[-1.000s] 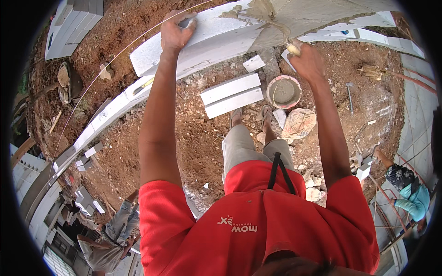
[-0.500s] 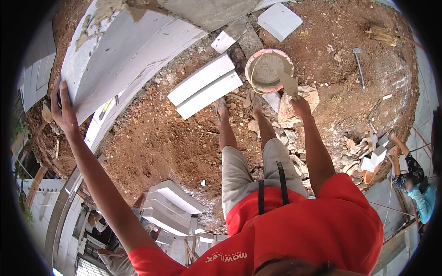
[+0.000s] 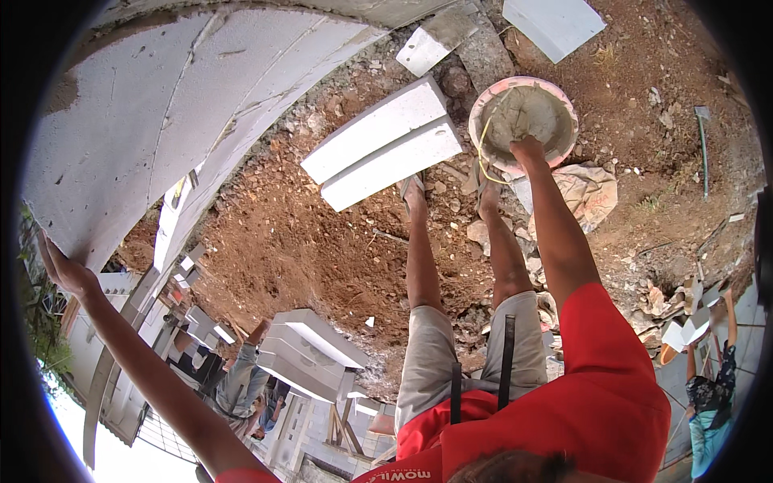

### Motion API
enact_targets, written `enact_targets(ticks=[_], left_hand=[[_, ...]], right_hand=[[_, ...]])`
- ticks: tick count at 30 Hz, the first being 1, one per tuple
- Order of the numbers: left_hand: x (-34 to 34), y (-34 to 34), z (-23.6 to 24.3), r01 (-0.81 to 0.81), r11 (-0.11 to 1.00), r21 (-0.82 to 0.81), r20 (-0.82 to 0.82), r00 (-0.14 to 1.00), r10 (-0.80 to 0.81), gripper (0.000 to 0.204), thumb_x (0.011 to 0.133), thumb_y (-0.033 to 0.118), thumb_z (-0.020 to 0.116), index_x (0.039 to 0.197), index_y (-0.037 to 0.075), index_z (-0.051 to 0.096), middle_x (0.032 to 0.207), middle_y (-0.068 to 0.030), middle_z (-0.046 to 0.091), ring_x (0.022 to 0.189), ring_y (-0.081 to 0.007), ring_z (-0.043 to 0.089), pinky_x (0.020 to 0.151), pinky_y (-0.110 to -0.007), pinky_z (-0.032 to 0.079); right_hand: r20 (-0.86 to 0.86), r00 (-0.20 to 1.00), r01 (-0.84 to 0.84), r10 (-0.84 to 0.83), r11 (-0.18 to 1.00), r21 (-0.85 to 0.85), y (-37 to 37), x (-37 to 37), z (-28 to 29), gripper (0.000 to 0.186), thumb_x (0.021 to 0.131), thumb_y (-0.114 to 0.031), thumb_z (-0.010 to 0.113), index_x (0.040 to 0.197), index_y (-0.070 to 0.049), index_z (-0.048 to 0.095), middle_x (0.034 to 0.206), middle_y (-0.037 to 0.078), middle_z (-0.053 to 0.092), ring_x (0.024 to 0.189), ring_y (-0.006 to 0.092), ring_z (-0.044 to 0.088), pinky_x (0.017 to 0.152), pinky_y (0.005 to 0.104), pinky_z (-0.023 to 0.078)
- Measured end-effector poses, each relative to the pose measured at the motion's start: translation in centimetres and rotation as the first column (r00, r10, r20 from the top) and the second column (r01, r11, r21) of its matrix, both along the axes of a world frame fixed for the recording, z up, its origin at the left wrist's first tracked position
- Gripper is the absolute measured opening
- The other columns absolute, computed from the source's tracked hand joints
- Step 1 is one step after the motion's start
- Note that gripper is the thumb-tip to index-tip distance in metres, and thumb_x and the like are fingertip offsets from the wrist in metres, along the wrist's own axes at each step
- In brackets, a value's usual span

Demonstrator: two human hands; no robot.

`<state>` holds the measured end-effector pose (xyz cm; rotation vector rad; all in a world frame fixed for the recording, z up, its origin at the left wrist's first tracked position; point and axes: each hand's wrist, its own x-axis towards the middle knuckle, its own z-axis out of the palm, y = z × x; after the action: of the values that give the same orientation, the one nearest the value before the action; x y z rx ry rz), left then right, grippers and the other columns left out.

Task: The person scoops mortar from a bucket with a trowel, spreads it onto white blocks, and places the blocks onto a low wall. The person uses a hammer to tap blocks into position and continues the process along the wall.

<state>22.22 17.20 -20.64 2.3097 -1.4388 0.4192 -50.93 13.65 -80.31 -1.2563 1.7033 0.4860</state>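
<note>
Now reaching deeper: right hand [image 3: 527, 149] down inside the round pink-rimmed bucket of grey mortar [image 3: 555, 101], grip hidden, cannot tell. Left hand [image 3: 63, 270], fingers spread, pressed flat on the white aerated-concrete block wall [image 3: 161, 121], as half a second ago. Probably scooping mortar.

Two hands [image 3: 64, 270], one mortar bucket [image 3: 523, 121], two loose blocks [image 3: 378, 141].

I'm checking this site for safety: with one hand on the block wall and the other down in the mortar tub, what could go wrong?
1. The person bends far over, left hand braced on the white block wall; a slip there could mean a fall.
2. Both feet stand on loose red soil and rubble, which is poor footing.
3. The right hand is bare in the round tub of grey mortar, which may irritate skin.
</note>
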Motion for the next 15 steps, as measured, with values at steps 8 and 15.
enact_targets(ticks=[8,15], left_hand=[[-0.6,-0.3,-0.3,-0.021,0.999,-0.024,-0.086,0.996,0.019,0.047,0.110,0.029,0.043,0.140,-0.001,0.062,0.142,-0.0154,0.061,0.129,-0.0278,0.058,0.111,-0.041,0.045],[-2.5,-1.8,-1.0,0.041,0.999,-0.020,-0.146,0.988,-0.044,0.039,0.109,0.025,0.050,0.133,-0.001,0.067,0.135,-0.0134,0.068,0.121,-0.0228,0.063,0.107,-0.035,0.048]], right_hand=[[0.365,0.763,0.384,-0.533,0.828,0.408,3.7,-8.7,7.3,0.029,0.090,-0.021,0.062,0.109,0.001,0.068,0.077,0.006,0.065,0.058,0.0189,0.057,0.050,0.0385,0.044],[0.175,0.978,0.119,-0.110,0.992,-0.046,5.1,-12.7,12.0,0.036,0.089,-0.030,0.058,0.104,0.001,0.068,0.087,0.018,0.070,0.083,0.0279,0.068,0.074,0.0440,0.050]])
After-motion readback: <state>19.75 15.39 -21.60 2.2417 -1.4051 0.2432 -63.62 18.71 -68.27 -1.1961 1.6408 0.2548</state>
